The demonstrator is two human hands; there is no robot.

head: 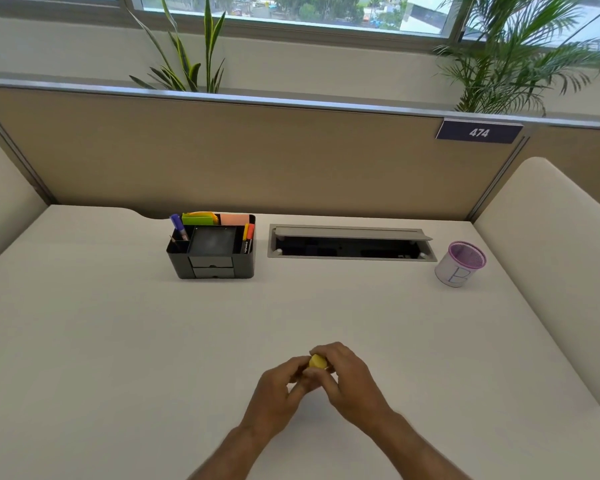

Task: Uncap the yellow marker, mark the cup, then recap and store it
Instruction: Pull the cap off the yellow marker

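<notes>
Both hands meet low in the middle of the white desk, wrapped around the yellow marker (317, 362). Only its yellow end shows between the fingers; the rest is hidden, so I cannot tell whether the cap is on. My left hand (281, 393) grips from the left and my right hand (347, 379) from the right, fingers touching. The cup (459, 265), a pink mesh pot wrapped in white paper with a letter B drawn on it, stands far off at the back right of the desk.
A black desk organiser (212, 251) with a purple marker, an orange and a red marker and sticky notes stands at the back centre-left. An open grey cable tray (350, 242) is set into the desk beside it. Padded partitions enclose both sides.
</notes>
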